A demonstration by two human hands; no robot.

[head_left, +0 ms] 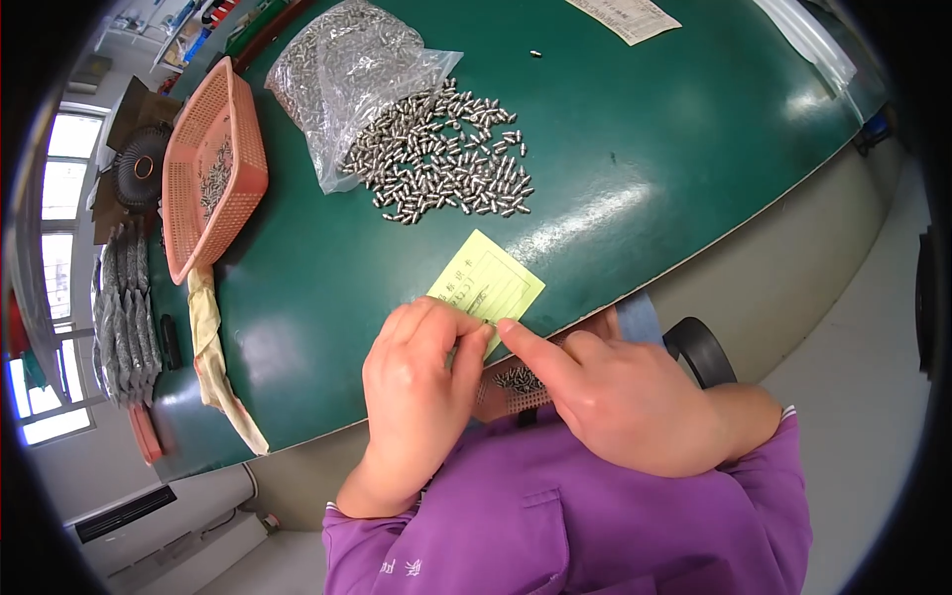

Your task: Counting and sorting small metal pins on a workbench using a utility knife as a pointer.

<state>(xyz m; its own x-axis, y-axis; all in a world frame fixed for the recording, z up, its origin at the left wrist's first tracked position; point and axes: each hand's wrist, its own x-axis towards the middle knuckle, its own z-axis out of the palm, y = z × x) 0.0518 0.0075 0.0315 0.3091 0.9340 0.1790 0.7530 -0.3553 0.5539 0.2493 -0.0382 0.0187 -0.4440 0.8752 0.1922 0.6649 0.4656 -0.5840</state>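
My left hand [418, 369] is closed in a pinch over a yellow card [514, 281] near the table's front edge. A tiny dark bit shows at its fingertips, too small to name. My right hand [635, 405] meets it there, index finger stretched to the left fingertips and the other fingers curled; its thumb is hidden. Below the table edge, under my hands, a pink basket [494, 404] holds small metal parts [518, 379]. Farther up the table, a pile of small silvery metal parts [446, 159] spills out of a clear plastic bag [347, 79].
On the left stands a pink perforated basket [250, 149] with some metal parts inside, a beige cloth strip [210, 342] below it. Beyond are a black fan [144, 167] and several filled plastic bags [126, 317]. A printed paper [627, 15] lies at the far edge.
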